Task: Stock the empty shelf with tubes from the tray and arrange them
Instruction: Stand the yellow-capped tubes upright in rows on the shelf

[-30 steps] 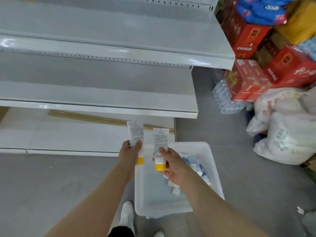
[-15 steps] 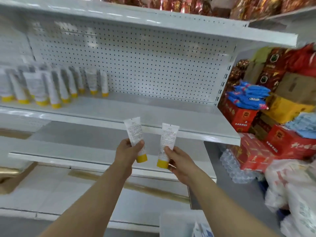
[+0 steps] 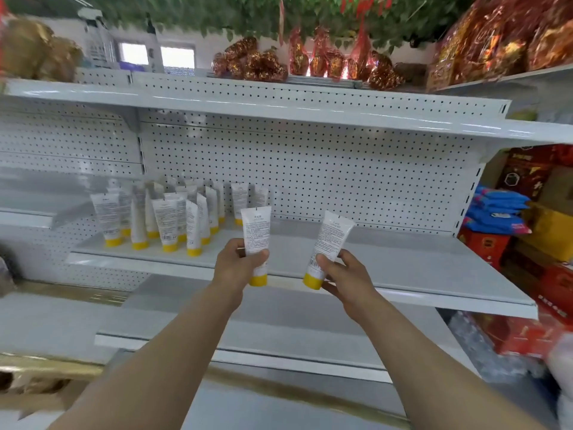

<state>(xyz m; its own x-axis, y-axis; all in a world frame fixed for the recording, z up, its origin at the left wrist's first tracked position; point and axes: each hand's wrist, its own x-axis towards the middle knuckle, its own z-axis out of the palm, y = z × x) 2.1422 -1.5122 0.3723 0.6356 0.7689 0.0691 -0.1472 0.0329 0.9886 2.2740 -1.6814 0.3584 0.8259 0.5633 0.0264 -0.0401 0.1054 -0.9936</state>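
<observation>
The fingers [image 3: 231, 245] of the left hand [image 3: 238, 265] are curled round the left tube [image 3: 256, 231], and the thumb presses on its front. The left tube is white with a yellow cap. It stands almost straight up, cap down, and the cap sticks out under the hand. The fingers [image 3: 346, 255] of the right hand [image 3: 344, 274] pinch the right tube [image 3: 332, 238] near its yellow cap, with the thumb in front. The right tube leans to the right at the top. The two tubes are near each other but do not touch. Both are held up in the air in front of the shelf [image 3: 403, 262], close to its front edge.

On the left part of the shelf stands a bunch of tubes [image 3: 169, 220], all cap down, in rows that go back to the wall with holes [image 3: 325, 169]. They are to the left of the left hand.

Above is a top shelf [image 3: 279, 103] with shiny red and gold packs [image 3: 257, 62] on it, and green leaves [image 3: 248, 10] hang over those. Below is a lower shelf [image 3: 279, 330]. On the right side are blue bags [image 3: 496, 209] and red boxes [image 3: 558, 287].
</observation>
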